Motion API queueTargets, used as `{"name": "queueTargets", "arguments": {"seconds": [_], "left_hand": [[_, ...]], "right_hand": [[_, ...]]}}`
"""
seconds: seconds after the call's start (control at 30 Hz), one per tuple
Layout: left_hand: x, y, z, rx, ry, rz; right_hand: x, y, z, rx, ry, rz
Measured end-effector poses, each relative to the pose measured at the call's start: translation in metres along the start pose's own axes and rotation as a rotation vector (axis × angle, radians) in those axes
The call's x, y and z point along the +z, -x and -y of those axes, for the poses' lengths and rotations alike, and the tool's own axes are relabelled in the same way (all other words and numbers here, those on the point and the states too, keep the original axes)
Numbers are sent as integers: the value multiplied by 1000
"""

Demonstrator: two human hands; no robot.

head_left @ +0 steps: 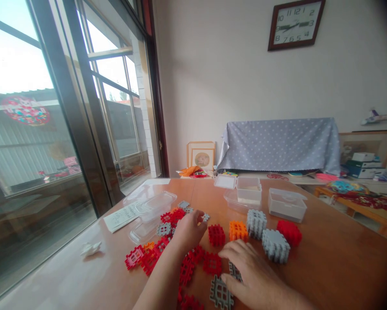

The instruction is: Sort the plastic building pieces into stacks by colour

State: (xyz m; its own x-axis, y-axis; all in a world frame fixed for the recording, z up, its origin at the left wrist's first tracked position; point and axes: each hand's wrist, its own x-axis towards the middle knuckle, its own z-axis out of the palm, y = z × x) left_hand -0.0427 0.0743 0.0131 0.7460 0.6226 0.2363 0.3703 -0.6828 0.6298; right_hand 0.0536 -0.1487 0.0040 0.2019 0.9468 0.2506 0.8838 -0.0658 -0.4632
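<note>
My left hand (191,228) reaches over a loose pile of interlocking plastic squares. Its fingers are curled, with a small grey plastic square (206,217) at the fingertips; the grip is partly hidden. My right hand (250,267) lies low over the table, thumb and fingers apart. Below its fingers is a grey square (235,272), partly covered, and by its thumb lies another grey lattice square (221,292). A red square (212,263) is near its fingertips. Beyond stand a red stack (216,235), an orange stack (238,231) and grey stacks (256,224).
Another grey stack (276,246) and a red stack (289,232) stand to the right. Clear plastic boxes (287,206) are at the back. Left of the pile lie clear lids (145,228), a printed sheet (120,217) and a crumpled white thing (91,248).
</note>
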Motion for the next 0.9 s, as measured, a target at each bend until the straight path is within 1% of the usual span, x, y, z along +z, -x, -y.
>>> {"name": "queueTargets", "arguments": {"seconds": [0.1,0.2,0.33,0.5,0.67,0.73,0.8,0.87,0.9], "left_hand": [[-1,-5,5,-49,99,-62],[-3,-8,6,-77,170,-94],[-4,-8,5,-66,192,-103],[-3,-8,4,-44,202,-102],[-3,-8,5,-25,223,-110],[-3,-7,4,-22,225,-119],[-5,-5,2,-28,261,-116],[-8,-2,-5,-31,377,-74],[-11,1,-10,-27,468,-33]], "right_hand": [[11,-6,-2,9,21,-34],[19,-10,-1,9,20,-41],[21,-17,10,53,50,-7],[28,-27,26,165,180,60],[36,-37,31,213,234,40],[36,-38,31,213,201,13],[33,-36,29,197,122,-42],[28,-32,25,186,-49,-129],[25,-30,23,193,-189,-167]]}}
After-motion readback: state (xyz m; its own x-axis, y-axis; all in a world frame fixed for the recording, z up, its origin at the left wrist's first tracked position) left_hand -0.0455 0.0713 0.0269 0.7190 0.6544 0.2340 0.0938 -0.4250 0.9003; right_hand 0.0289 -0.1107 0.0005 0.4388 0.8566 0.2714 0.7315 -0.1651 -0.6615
